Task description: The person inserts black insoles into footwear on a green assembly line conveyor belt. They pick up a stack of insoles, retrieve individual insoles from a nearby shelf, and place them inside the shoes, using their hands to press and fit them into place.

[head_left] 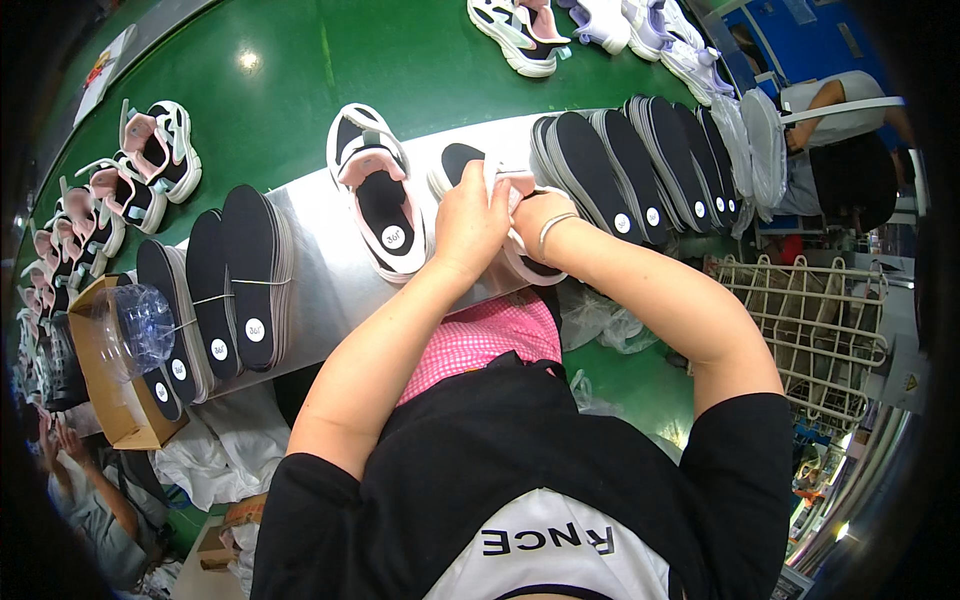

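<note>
A white, black and pink sneaker [513, 184] is between my hands on the metal bench, mostly covered by them. My left hand [472, 222] has its fingers closed round the pink and white upper. Pressed against the same shoe is my right hand [541, 218], a bracelet at its wrist; its fingertips are hidden at the opening. Partly beneath my left hand shows a black insole [461, 157]. To the left stands a matching sneaker [376, 185], toe away from me, with a black insole inside bearing a round white label.
Insole stacks [582, 165] line the bench at right; tied insole bundles [255, 280] stand at left beside a cardboard box [118, 400]. More sneakers [160, 150] sit on the green surface [290, 60]. A wire rack [800, 320] is at right. Other people work at both sides.
</note>
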Demonstrator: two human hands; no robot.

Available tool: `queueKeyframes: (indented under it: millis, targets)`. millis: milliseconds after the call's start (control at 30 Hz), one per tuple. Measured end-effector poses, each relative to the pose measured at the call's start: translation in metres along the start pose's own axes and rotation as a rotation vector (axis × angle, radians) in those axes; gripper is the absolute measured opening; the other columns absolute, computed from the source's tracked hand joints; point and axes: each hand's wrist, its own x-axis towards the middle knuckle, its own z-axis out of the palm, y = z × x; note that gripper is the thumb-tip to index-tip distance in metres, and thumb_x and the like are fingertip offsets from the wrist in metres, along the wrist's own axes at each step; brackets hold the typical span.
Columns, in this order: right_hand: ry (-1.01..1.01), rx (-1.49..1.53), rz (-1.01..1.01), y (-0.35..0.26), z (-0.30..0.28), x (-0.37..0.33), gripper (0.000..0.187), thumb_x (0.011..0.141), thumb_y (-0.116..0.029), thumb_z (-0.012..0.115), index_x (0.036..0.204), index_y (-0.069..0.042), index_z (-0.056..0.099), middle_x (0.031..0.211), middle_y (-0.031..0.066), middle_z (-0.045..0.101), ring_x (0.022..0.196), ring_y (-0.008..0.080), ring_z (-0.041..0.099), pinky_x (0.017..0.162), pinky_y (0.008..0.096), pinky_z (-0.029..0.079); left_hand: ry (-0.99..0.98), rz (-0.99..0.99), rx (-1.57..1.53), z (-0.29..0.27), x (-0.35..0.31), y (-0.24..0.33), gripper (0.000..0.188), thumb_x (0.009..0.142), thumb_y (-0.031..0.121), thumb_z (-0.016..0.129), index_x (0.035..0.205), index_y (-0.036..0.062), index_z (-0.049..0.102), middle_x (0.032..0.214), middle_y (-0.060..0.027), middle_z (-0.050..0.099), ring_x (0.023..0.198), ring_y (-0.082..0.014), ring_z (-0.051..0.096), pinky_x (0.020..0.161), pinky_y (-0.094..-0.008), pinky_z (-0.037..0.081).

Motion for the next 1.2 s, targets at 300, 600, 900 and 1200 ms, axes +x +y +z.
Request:
queueKeyframes:
  millis: [300, 600, 900, 1200]
  targets:
    - [0.019, 0.151, -0.147, 0.011, 0.002, -0.041, 0.019, 0.070, -0.018, 0.050, 0.079, -0.003, 0.058, 0.069, 0.0124, 0.060, 0.072, 0.0262, 0.060, 0.081, 0.0411, 0.036, 0.018, -0.011, 0.117, 0.002, -0.002, -0.002, 0.025, 0.080, 0.019, 0.049, 0.094, -0.0010, 0.044, 0.069, -0.0228, 0.057, 0.067, -0.0393, 0.055, 0.060, -0.0452, 0.043]
    - [0.140, 0.224, -0.204, 0.027, 0.034, -0.043, 0.029, 0.073, -0.017, 0.050, 0.099, -0.005, 0.051, 0.075, 0.0123, 0.061, 0.080, 0.0277, 0.057, 0.094, 0.0487, 0.021, 0.004, -0.068, 0.000, -0.001, -0.011, 0.008, 0.023, 0.082, 0.019, 0.046, 0.096, 0.0006, 0.044, 0.069, -0.0198, 0.058, 0.066, -0.0366, 0.057, 0.059, -0.0432, 0.043]
    - [0.456, 0.282, -0.245, 0.022, 0.005, -0.090, 0.030, 0.074, -0.022, 0.055, 0.098, -0.004, 0.054, 0.070, 0.0082, 0.059, 0.075, 0.0211, 0.058, 0.095, 0.0488, 0.020, 0.116, -0.026, 0.005, -0.006, -0.029, -0.007, 0.016, 0.083, 0.013, 0.048, 0.091, -0.0005, 0.046, 0.071, -0.0148, 0.055, 0.062, -0.0248, 0.056, 0.055, -0.0317, 0.042]
    - [0.147, 0.119, -0.187, 0.023, 0.044, -0.033, 0.026, 0.067, -0.015, 0.054, 0.091, -0.003, 0.054, 0.076, 0.0128, 0.061, 0.078, 0.0265, 0.059, 0.095, 0.0522, 0.019, -0.004, -0.113, -0.172, 0.004, -0.011, 0.005, 0.017, 0.085, 0.014, 0.048, 0.095, 0.0008, 0.045, 0.071, -0.0096, 0.058, 0.059, -0.0143, 0.057, 0.053, -0.0246, 0.043]
